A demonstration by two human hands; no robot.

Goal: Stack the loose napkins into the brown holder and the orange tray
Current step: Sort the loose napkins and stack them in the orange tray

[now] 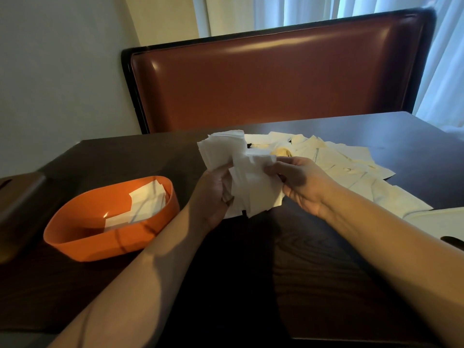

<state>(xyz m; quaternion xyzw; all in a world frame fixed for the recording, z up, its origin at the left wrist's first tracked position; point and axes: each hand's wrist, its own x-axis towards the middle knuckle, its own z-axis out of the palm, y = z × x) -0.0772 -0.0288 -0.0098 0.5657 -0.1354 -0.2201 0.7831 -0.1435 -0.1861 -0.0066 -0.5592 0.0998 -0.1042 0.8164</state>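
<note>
Far left, the brown holder (pixel 21 197) sits at the table (pixel 313 272) edge, and just right of it the orange tray (pixel 110 222) already has a few napkins (pixel 143 204) lying inside. In the middle the left hand (pixel 213 194) grips a thick bundle of napkins (pixel 241 172), fingers curled round it, while the right hand (pixel 298 182) pinches the bundle's right edge. To the right, loose napkins (pixel 351 172) lie spread out on the far side.

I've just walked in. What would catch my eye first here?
Probably the two hands mid-table, the left hand and right hand both gripping a bundle of white napkins. Next, the bright orange tray to the left, a few napkins inside, and the loose napkins spread behind the right hand.
</note>
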